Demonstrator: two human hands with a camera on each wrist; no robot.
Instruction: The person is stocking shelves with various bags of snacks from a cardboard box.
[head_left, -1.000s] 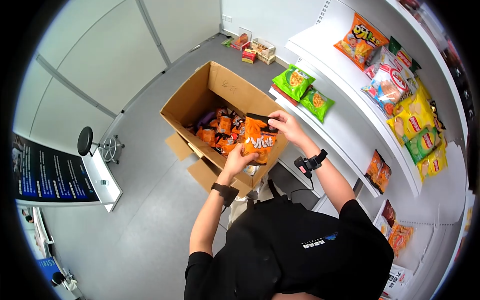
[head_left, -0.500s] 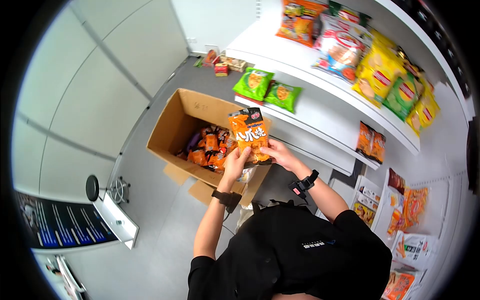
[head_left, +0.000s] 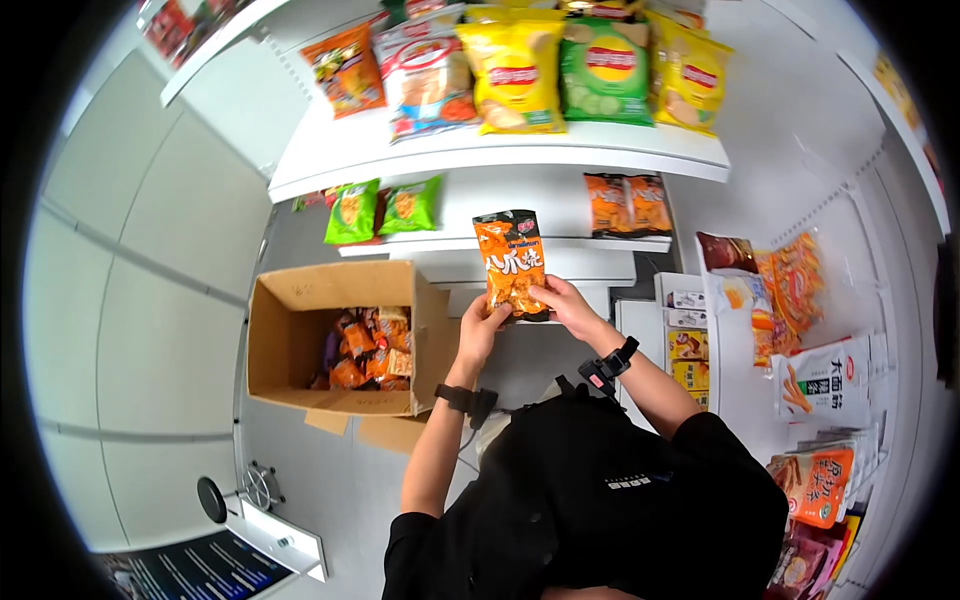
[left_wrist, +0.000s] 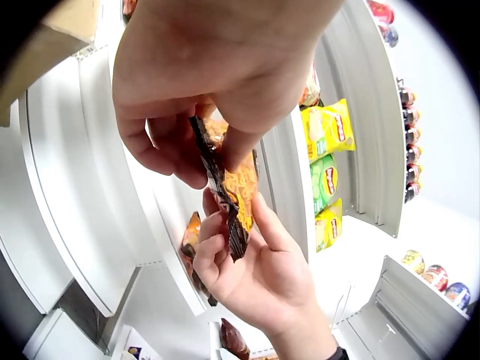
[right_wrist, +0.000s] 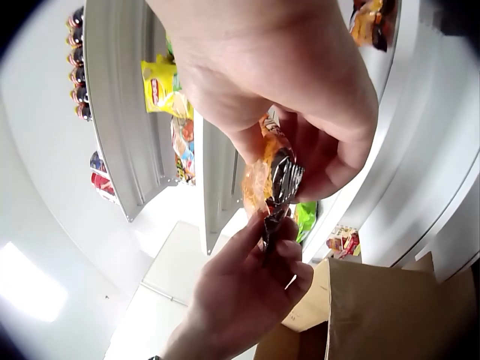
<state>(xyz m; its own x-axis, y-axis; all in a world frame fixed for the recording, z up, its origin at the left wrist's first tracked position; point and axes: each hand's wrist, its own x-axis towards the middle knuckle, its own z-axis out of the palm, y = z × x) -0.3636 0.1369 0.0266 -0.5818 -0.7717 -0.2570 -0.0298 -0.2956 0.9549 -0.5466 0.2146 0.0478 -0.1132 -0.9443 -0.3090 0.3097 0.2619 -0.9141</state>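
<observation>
An orange and black snack bag (head_left: 512,262) stands upright between both hands in the head view, its printed front towards the camera. My left hand (head_left: 480,332) pinches its lower left corner, and my right hand (head_left: 570,308) pinches the lower right. The left wrist view shows the bag (left_wrist: 241,187) edge-on, with the left hand (left_wrist: 217,67) above and the right hand (left_wrist: 262,281) below it. From the right wrist, the bag (right_wrist: 262,180) lies between the right hand (right_wrist: 285,82) and the left hand (right_wrist: 244,300).
An open cardboard box (head_left: 330,285) with many orange packets stands at the left. Ahead, the upper shelf (head_left: 500,152) holds several chip bags; the shelf below has green bags (head_left: 410,204) at left and orange bags (head_left: 627,204) at right. More snacks hang at the right.
The view has turned right, so the box lies further left and the shelves are straight ahead. My right hand has gone from the bag's top to its lower corner; the bag is now away from the box.
</observation>
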